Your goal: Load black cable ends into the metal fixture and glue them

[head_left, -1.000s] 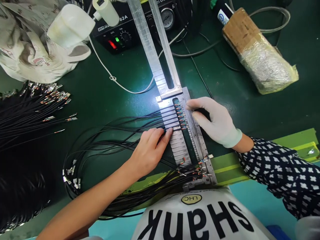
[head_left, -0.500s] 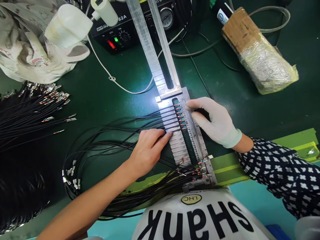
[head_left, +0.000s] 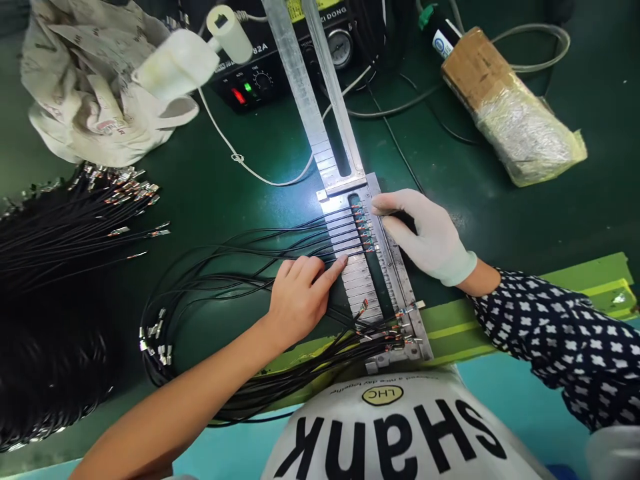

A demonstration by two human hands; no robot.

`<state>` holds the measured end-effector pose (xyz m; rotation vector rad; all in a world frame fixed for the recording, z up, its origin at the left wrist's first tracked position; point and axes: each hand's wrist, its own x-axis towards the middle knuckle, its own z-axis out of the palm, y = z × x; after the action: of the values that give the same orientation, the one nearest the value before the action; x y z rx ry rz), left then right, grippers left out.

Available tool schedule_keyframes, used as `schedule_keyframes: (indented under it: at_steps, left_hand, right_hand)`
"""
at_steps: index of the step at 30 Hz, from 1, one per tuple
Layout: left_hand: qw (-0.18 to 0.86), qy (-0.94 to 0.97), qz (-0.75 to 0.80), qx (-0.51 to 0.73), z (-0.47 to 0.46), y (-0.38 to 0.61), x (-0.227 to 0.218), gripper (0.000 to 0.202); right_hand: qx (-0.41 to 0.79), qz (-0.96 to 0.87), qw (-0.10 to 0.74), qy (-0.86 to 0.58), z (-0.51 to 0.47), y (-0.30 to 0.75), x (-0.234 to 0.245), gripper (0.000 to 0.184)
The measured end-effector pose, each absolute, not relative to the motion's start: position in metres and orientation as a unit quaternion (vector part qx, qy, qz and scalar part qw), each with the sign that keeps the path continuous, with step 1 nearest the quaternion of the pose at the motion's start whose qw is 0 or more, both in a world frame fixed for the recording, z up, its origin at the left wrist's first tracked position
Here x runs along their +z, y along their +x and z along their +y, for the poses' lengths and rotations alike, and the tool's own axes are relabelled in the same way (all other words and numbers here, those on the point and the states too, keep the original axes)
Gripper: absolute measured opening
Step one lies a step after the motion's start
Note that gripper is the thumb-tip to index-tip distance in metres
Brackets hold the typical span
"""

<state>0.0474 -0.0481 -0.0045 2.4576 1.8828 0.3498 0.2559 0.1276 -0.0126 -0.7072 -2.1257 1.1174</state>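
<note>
My left hand (head_left: 300, 299), bare, lies at the left edge of the slotted metal fixture (head_left: 361, 288). Its thumb stretches onto the grooved plate beside the lowest cable of a row, while the other fingers curl loosely. Several black cables (head_left: 300, 230) run through the upper grooves, their stripped coloured wire ends (head_left: 367, 227) lying over the long slot. My right hand (head_left: 427, 237), in a white glove, rests at the fixture's right rail, thumb and forefinger apart with their tips at the rail near the top wire ends. No object shows between them.
More cables (head_left: 320, 373) lie across the fixture's near end. A large cable bundle (head_left: 60, 233) sits at the left. Behind are a black control box (head_left: 250, 80), a white lamp (head_left: 180, 63) and a cloth bag (head_left: 100, 100). A wrapped block (head_left: 520, 113) lies at right.
My left forefinger has drawn back from the thumb, which now reaches out alone onto the plate. The right hand stays at the rail. The whole view has shifted slightly.
</note>
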Motion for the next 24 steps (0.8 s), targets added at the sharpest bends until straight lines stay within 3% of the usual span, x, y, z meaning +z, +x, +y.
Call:
schedule_keyframes:
  at_steps: [5,13,18,24]
  left_hand:
    - [0.001,0.798,0.589,0.124,-0.036,0.051,-0.001,0.028]
    - [-0.028,0.844,0.533,0.052,-0.007,0.063,0.000,0.042]
    - [0.076,0.799,0.590,0.086,-0.013,0.063,0.014,0.035]
    - [0.275,0.770,0.568,0.094,-0.065,0.046,0.035,0.019]
  right_hand:
    - [0.401,-0.811,0.338,-0.260,0.123,0.259,-0.016,0.026]
    - [0.386,-0.807,0.348,-0.279,0.110,0.276,-0.017,0.027]
    - [0.360,-0.830,0.349,-0.244,0.100,0.278,-0.007,0.026]
    - [0.422,-0.867,0.266,-0.020,0.082,0.279,0.014,0.026]
